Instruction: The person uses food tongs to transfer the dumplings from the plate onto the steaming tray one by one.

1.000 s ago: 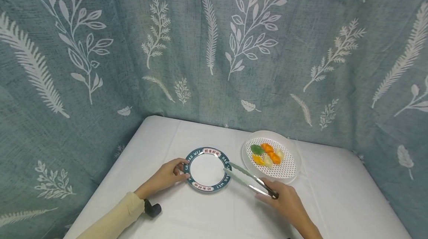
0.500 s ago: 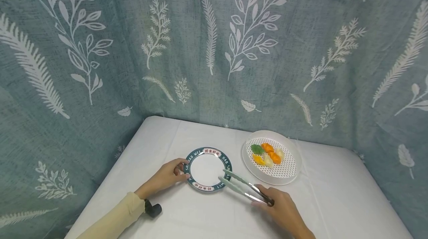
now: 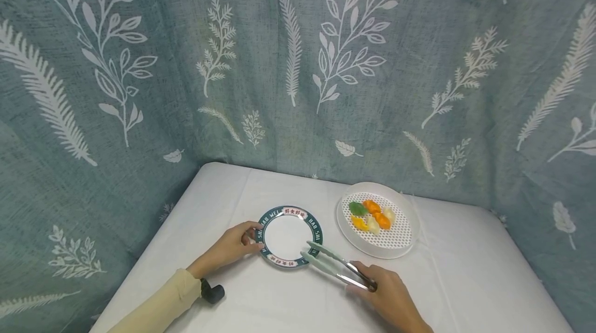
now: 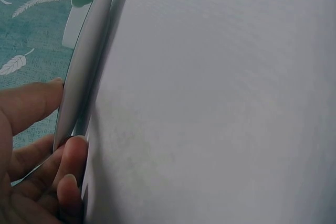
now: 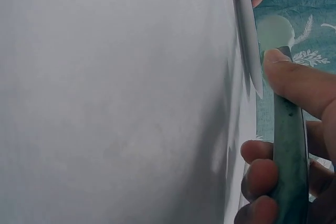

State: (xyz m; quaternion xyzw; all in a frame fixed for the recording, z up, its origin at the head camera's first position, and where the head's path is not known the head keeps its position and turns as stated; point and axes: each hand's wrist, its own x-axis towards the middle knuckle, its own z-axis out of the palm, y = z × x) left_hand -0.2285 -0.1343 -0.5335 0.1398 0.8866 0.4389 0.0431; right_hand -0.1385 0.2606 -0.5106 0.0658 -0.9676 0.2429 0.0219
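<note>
In the head view a round plate (image 3: pixel 285 237) with a lettered teal rim is at the table's middle. My left hand (image 3: pixel 233 245) grips its left edge. The left wrist view shows the thumb on one face of the plate (image 4: pixel 84 72) and curled fingers under the other. My right hand (image 3: pixel 391 294) holds a pair of tongs (image 3: pixel 333 255) with pale green tips, fingers and thumb wrapped round the handle. Spread apart and with nothing between them, the tips overlap the plate's lower right rim. From the right wrist, the tongs (image 5: pixel 290 150) appear edge-on.
Behind the tongs, to the right, stands a round white tray (image 3: pixel 398 237) with a perforated base. Several small food-like pieces lie in it: green (image 3: pixel 357 209), orange (image 3: pixel 383 221), yellow and whitish. Patterned teal cloth (image 3: pixel 279 116) hangs behind the white-covered table (image 3: pixel 261 302).
My right hand and the tongs have drawn a little left and toward me, the tips sliding down over the plate's lower right rim. The left hand and plate have stayed put.
</note>
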